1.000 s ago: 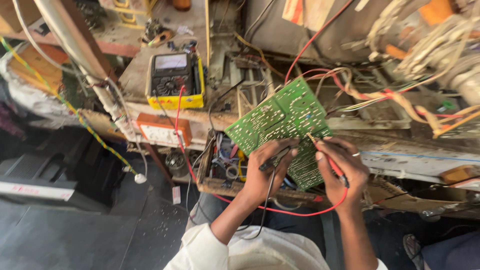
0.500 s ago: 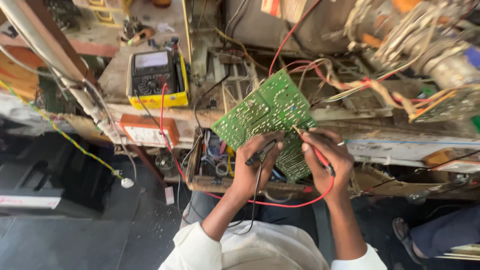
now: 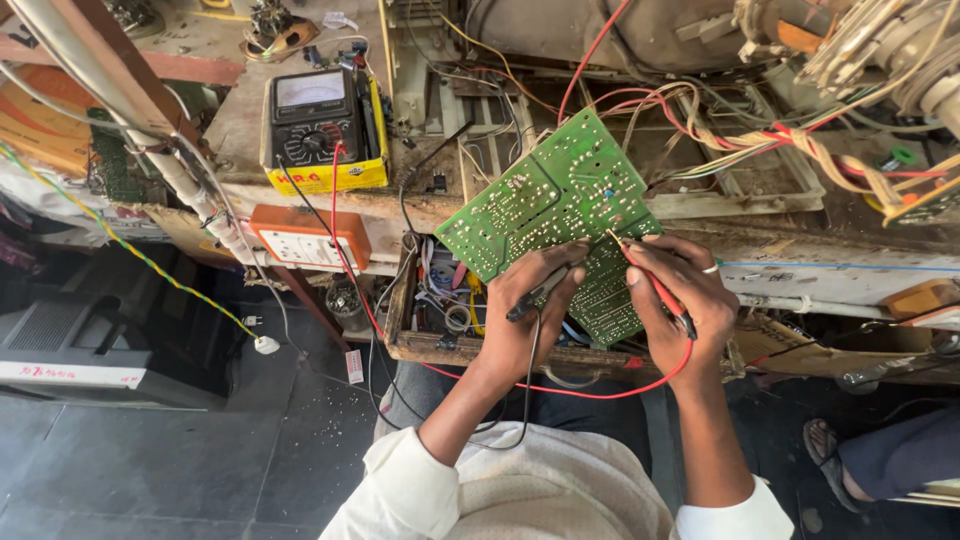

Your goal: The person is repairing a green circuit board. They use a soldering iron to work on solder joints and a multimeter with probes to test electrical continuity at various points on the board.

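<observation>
Left hand (image 3: pixel 525 315): fingers curled narrowly around a black test probe (image 3: pixel 545 290), its tip laid against the board; fingertips also touch the board's lower edge.
Right hand (image 3: pixel 680 300): closed in a pen-like grip on a red test probe (image 3: pixel 655 285), tip pressed to the board; a ring shows on one finger.
Green circuit board (image 3: pixel 545 205): solder side up, tilted, held above the bench edge between both hands and the cluttered bench top.
Red lead (image 3: pixel 560 390): loops below the hands, running left toward the meter.
Analogue multimeter (image 3: pixel 320 130): black with a yellow case, lying on the bench, well left of the board.
Orange socket box (image 3: pixel 305 238): just below the meter, on the bench front.
Wooden tray (image 3: pixel 430 345): beneath the board, holding loose wires.
</observation>
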